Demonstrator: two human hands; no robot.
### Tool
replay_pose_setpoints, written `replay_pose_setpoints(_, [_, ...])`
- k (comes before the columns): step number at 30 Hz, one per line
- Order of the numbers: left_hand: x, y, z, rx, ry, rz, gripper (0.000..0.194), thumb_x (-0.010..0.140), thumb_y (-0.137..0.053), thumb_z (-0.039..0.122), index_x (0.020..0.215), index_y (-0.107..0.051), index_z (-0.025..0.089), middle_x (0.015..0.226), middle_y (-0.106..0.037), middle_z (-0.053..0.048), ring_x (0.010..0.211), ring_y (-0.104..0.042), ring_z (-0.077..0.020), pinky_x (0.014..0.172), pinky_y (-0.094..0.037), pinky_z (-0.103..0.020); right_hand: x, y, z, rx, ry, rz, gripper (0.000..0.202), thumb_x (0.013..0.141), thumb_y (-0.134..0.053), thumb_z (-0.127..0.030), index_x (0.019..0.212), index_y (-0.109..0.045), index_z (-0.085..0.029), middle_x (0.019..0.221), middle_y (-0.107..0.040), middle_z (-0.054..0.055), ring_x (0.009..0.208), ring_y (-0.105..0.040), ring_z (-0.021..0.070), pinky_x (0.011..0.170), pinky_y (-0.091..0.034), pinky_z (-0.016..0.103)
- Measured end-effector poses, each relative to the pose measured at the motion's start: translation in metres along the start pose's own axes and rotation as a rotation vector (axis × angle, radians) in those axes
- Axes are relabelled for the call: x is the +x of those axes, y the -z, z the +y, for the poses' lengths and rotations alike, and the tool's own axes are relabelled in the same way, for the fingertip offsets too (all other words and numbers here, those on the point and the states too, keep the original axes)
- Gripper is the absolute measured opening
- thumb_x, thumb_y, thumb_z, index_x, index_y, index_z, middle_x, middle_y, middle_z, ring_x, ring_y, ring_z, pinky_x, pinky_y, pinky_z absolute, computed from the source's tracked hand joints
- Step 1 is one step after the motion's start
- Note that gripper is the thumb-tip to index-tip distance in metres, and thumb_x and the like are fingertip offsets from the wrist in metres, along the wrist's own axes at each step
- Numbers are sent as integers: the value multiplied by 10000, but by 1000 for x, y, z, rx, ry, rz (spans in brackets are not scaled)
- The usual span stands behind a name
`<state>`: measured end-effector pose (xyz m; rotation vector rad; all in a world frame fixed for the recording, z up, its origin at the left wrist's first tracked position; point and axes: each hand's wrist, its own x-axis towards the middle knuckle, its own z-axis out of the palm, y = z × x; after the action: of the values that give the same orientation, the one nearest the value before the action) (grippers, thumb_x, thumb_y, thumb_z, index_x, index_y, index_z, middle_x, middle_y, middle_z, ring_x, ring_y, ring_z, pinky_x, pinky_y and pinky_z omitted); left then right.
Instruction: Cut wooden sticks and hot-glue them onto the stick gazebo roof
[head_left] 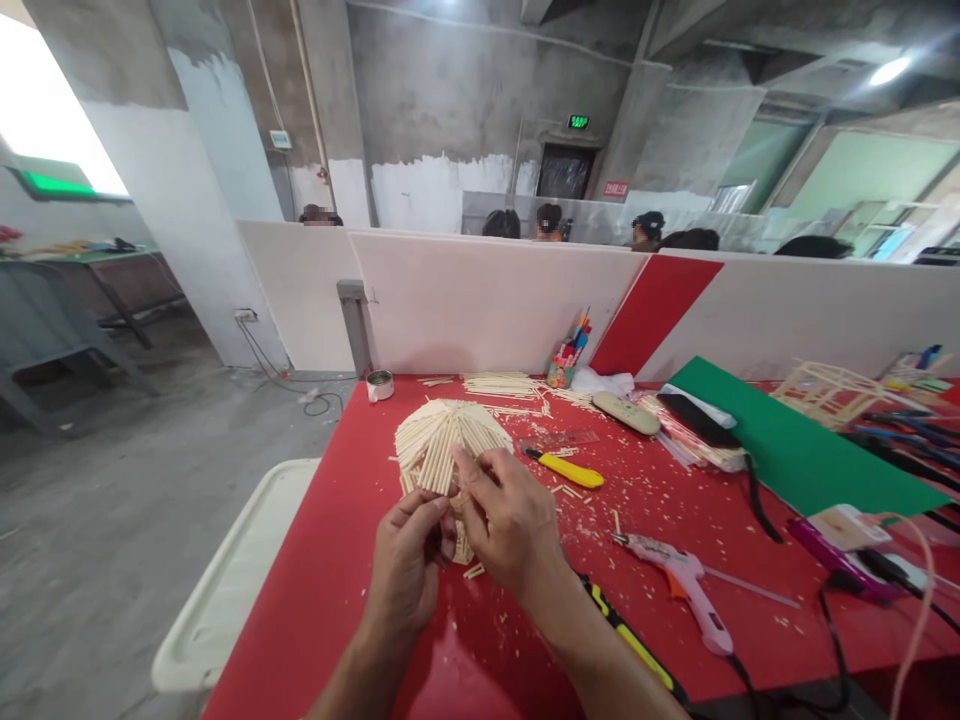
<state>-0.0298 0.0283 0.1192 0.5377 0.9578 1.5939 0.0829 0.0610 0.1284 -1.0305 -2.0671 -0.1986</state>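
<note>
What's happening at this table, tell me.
A person is working with both bare hands on a small model built of thin wooden sticks, its sloping, roof-like top facing up. The left hand touches the lower edge of the stick model, and the right hand is at its sloping side. A yellow cutter and a pink glue gun lie to the right on the red table, among scattered stick scraps.

Our L hand (411,545) is low, fingers curled, thumb up. Our R hand (514,515) sits beside it, fingertips bent inward, forearm angled in.
</note>
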Motion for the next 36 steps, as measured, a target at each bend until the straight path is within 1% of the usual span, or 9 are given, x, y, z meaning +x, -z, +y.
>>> replay_pose_setpoints(3, [0,0,-1,10,3,29,197,578,-745,243,563,-576,143,421,-532,37,337,-419,-48,366,-288,-158,0,1,0,6,-6,3,405,874,-463,-234,1269,-548,-203,901,-584,68,789,-549,165,609,-438,253])
replay_pose_setpoints(10, [-1,0,-1,18,-7,36,198,575,-750,250,576,-587,138,425,-538,32,340,-425,-50,365,-293,-159,0,0,-1,12,-14,0,389,880,-452,-225,1252,-563,-198,895,-588,70,787,-551,170,620,-440,266])
replay_pose_setpoints(16, [0,-1,-2,18,-14,33,188,575,-751,238,579,-593,136,419,-531,34,344,-420,-50,366,-298,-160,0,0,0,19,-3,23,406,877,-448,-219,1269,-553,-194,883,-590,69,767,-552,183,580,-426,274])
replay_pose_setpoints(23, [0,-1,0,16,-15,14,175,585,-744,232,565,-598,136,422,-532,33,348,-429,-52,368,-298,-162,-1,-1,1,32,7,44,410,874,-453,-224,1271,-550,-187,886,-595,73,771,-554,176,586,-428,261])
replay_pose_setpoints(26, [0,-2,1,9,-16,-2,204,596,-747,253,544,-589,135,438,-535,28,361,-438,-56,375,-313,-169,-1,0,0,30,-3,21,406,877,-444,-220,1268,-550,-200,888,-592,72,776,-551,171,602,-431,255])
replay_pose_setpoints(30, [1,-3,1,29,-17,20,235,589,-781,305,622,-641,118,440,-527,39,350,-427,-48,362,-296,-162,0,1,-1,21,-14,6,402,882,-442,-222,1269,-548,-206,889,-590,72,770,-547,174,595,-426,263])
replay_pose_setpoints(36, [4,-2,-1,75,-37,55,302,546,-818,314,555,-582,125,427,-518,41,353,-412,-42,354,-290,-156,0,1,-2,36,-24,-36,409,882,-457,-223,1284,-528,-197,881,-586,70,791,-547,178,622,-441,274])
